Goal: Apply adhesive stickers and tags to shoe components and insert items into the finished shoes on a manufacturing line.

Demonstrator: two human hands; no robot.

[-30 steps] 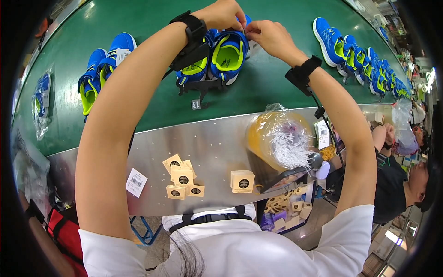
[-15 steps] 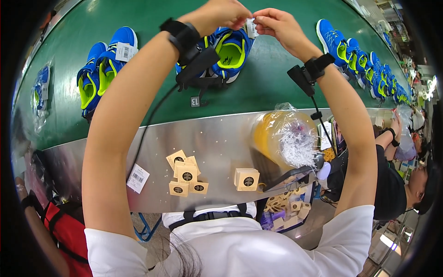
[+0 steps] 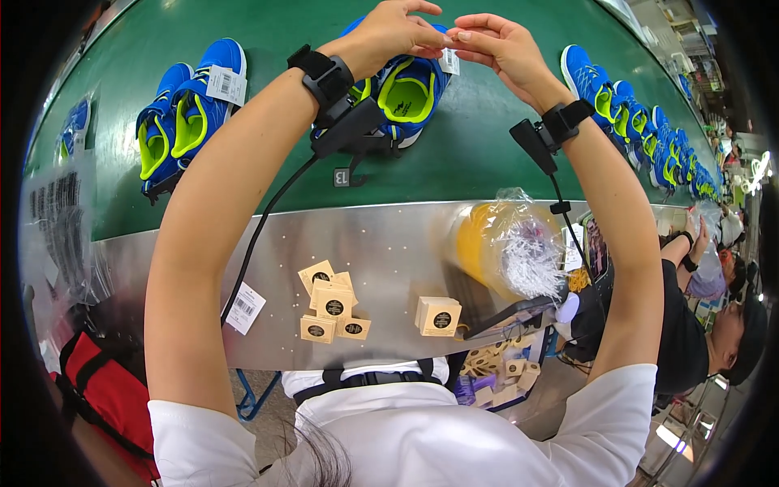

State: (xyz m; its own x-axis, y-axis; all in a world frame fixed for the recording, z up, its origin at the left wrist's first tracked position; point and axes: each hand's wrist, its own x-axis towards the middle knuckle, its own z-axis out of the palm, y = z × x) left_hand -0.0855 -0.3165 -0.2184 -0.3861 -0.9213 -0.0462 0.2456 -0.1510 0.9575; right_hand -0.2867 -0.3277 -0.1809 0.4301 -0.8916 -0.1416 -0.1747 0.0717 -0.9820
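Note:
At the far middle, my left hand (image 3: pixel 395 34) and my right hand (image 3: pixel 505 50) meet at their fingertips above a pair of blue shoes (image 3: pixel 426 109) with lime lining. Both are closed in a pinch; whatever thin thing is between the fingers is too small to make out. Just below the fingertips hangs a white barcode tag (image 3: pixel 449 62), beside the right shoe of the pair. The left shoe is mostly hidden by my left hand and its wrist strap. A black plastic hanger (image 3: pixel 357 172) with a small size marker sticks out at the heels.
A tagged pair of blue shoes (image 3: pixel 191 114) stands left; a row of shoes (image 3: pixel 621 109) runs down the right. On the metal ledge lie cardboard tags (image 3: pixel 333 304), a tag stack (image 3: pixel 438 315), a barcode label (image 3: pixel 243 308) and a yellow tub (image 3: pixel 479 243) with white fasteners. A co-worker (image 3: pixel 690 325) is at right.
My fingertips have come together, and the white tag now hangs below them instead of at my right fingertips. At the left edge, a clear bag with dark stripes has come into view.

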